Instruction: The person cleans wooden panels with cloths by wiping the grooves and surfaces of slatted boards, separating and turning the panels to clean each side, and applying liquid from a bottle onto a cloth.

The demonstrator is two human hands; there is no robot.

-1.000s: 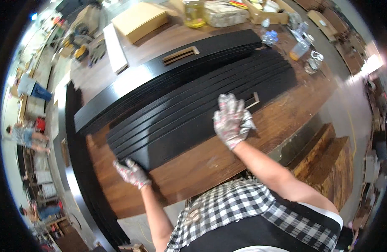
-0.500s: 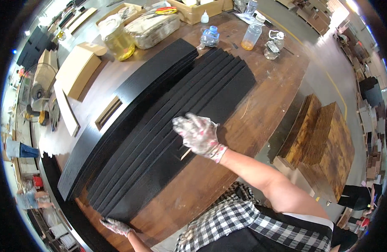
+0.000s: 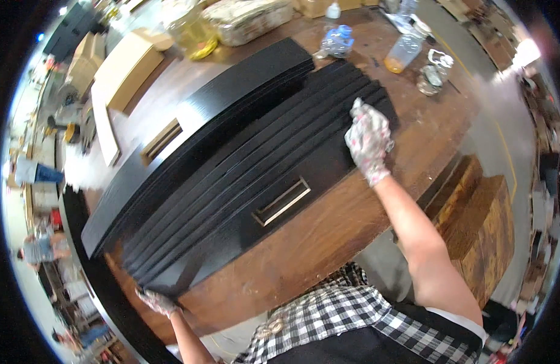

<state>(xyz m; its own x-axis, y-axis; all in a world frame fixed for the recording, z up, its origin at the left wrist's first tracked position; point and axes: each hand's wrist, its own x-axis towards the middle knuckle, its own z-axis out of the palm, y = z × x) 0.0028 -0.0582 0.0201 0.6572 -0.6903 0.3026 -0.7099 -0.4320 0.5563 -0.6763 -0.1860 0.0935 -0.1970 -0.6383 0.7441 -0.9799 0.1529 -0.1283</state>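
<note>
Several long black panels (image 3: 231,241), each with one curved side, lie overlapped in stepped rows on the brown table. The nearest panel has a rectangular slot (image 3: 284,202) with pale wood showing inside. My right hand (image 3: 369,138), in a white patterned glove, presses at the right end of the top panel. Its fingers look curled, with a whitish bit at their tips; whether that is cloth or glove cannot be made out. At the near left corner, my left hand (image 3: 156,302), gloved alike, rests against the panel edge with fingers extended.
Behind the rows is a stack of curved black boards (image 3: 249,76) with a slot. A large jar of yellowish liquid (image 3: 192,30), a blue-capped bottle (image 3: 337,42) and a bottle with orange liquid (image 3: 406,50) stand farther back. Brown boards (image 3: 483,224) are stacked at right.
My right hand has moved right and away along the panel, uncovering the slot. My left hand stays at the left corner. The whole view has shifted slightly.
</note>
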